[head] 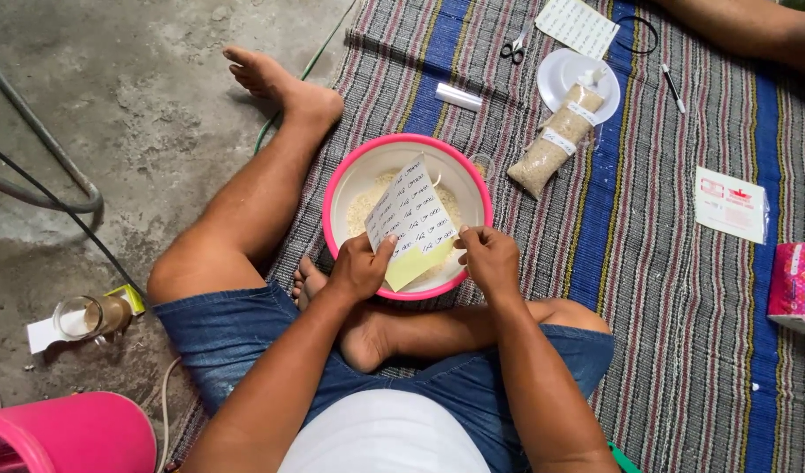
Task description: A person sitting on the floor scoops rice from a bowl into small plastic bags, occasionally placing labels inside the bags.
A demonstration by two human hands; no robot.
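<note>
Over the round pink plastic bowl (332,229) of white rice (364,207), both hands hold a white label sheet with a yellow backing (413,225), tilted up on its lower edge. The left hand (359,268) pinches the sheet's lower left edge, fingers closed on it; the right hand (490,260) grips its lower right corner. Beyond the bowl, on the striped woven mat (674,263), two clear bags of grain (553,144) lie partly across a white plate (556,74), with small scissors (514,48) near.

Home floor workspace: bare concrete floor (140,105), striped woven mat (683,333), person seated barefoot, pink bucket (70,434).
</note>
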